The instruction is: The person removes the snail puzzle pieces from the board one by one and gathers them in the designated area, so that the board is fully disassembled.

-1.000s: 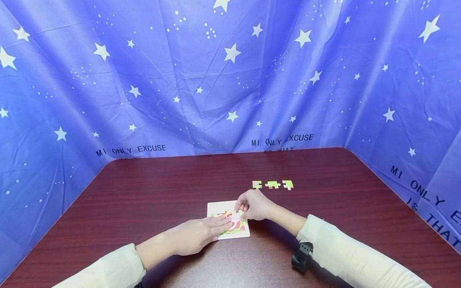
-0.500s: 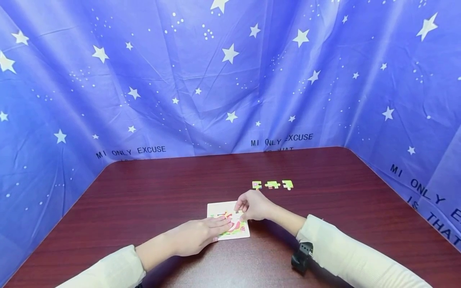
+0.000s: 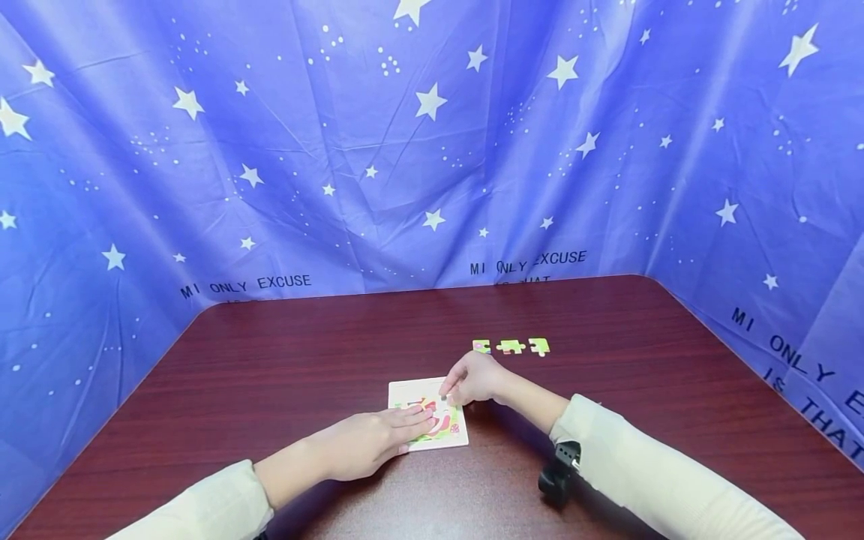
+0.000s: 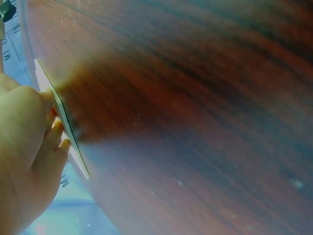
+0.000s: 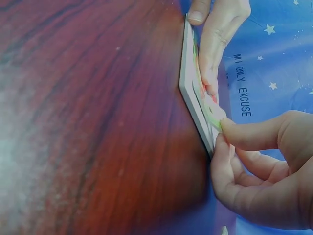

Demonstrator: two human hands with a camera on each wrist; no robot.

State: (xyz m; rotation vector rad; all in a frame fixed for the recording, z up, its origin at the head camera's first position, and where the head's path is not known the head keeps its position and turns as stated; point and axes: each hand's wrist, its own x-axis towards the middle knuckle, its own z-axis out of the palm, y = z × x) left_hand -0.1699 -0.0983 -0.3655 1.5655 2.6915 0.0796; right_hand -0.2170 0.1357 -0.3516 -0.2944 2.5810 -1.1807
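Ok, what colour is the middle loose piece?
Middle piece: mostly yellow-green, clearest in the head view.

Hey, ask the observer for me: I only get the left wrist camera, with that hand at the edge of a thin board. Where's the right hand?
Observer: In the head view, the right hand is at the far right corner of the puzzle board.
Operator: Any loose pieces my camera misses?
Observer: Yes, three puzzle pieces lie in a row on the table, beyond the right hand.
Operator: I see the board edge-on. What's on its face?
Observer: A picture with red, white and green in it, partly covered by the left hand.
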